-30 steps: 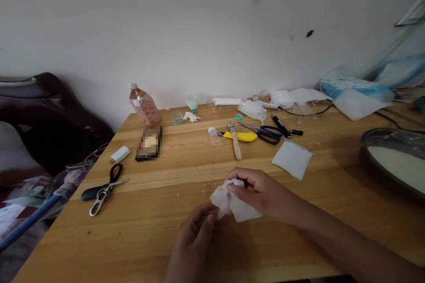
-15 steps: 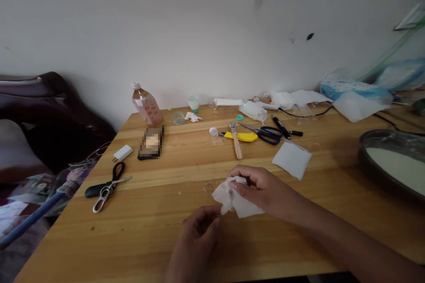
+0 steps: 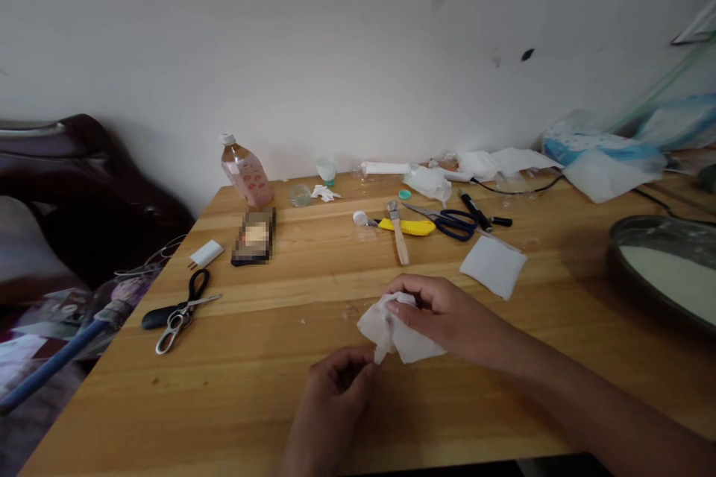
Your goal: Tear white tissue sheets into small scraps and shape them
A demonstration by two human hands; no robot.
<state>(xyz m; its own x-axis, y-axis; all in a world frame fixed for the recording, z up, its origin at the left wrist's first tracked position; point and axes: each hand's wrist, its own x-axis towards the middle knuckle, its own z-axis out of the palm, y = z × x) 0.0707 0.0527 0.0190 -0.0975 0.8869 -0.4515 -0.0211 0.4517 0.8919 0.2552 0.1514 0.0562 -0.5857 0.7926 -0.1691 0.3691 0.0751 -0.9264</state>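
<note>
A crumpled white tissue (image 3: 391, 332) lies on the wooden table (image 3: 251, 380) near its front edge. My right hand (image 3: 447, 317) rests on the tissue with fingers curled round its upper part. My left hand (image 3: 330, 406) is just below and left of it, fingers curled inward, thumb and fingertips pinching the tissue's lower corner. A flat white square pad (image 3: 493, 265) lies to the right of my right hand.
Black-handled scissors (image 3: 187, 302) and a white charger (image 3: 206, 253) lie at the left. A yellow utility knife (image 3: 407, 226), a small brush (image 3: 398, 235), blue scissors (image 3: 450, 222), a pink bottle (image 3: 246, 171) and plastic bags (image 3: 604, 156) stand further back. A metal pan (image 3: 660, 268) sits right.
My left hand has curled tighter and closed on the tissue's lower corner. The right hand keeps its hold on the tissue and has barely shifted.
</note>
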